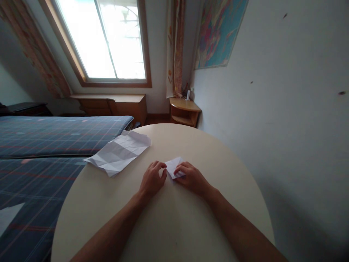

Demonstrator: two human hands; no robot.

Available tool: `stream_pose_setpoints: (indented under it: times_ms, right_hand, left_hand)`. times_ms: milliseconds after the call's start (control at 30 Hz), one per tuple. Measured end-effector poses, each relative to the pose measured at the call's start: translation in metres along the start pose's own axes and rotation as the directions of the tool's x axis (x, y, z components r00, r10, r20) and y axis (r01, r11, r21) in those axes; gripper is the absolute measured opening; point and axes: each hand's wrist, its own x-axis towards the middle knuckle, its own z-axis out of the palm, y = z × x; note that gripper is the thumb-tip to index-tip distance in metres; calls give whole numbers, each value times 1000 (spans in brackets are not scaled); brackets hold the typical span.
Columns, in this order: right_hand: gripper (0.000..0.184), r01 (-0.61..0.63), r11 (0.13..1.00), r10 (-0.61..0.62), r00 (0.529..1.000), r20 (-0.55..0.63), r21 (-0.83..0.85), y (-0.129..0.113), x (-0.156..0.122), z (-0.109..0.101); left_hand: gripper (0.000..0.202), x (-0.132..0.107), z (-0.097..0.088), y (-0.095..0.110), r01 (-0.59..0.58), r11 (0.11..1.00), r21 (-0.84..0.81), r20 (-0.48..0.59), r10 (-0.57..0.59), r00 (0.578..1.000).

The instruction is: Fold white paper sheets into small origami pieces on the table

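Observation:
A small folded piece of white paper [171, 166] lies near the middle of the round table [174, 218], with crease lines on its face. My right hand [192, 178] grips its right side, the thumb under or beside the near edge and the fingers on top. At the paper's left corner is my left hand [153, 178], thumb and fingers curved with a gap between their tips. Whether the left fingertips touch the corner is hard to tell.
Creased larger sheets of white paper [120, 152] lie at the table's left edge, partly overhanging. A plaid-covered bed [54, 138] adjoins on the left, with another white sheet [9, 218] on it. The wall [300, 145] stands close on the right; a corner shelf [185, 105] is beyond.

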Motion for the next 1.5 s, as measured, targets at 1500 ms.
stream_pose_setpoints:
  times_ms: [1500]
  right_hand:
    - [62,-318,874,418,877,237,-368,13,16,3]
  left_hand:
    - [46,-9,1,-4,-213,969,121,306,168,937]
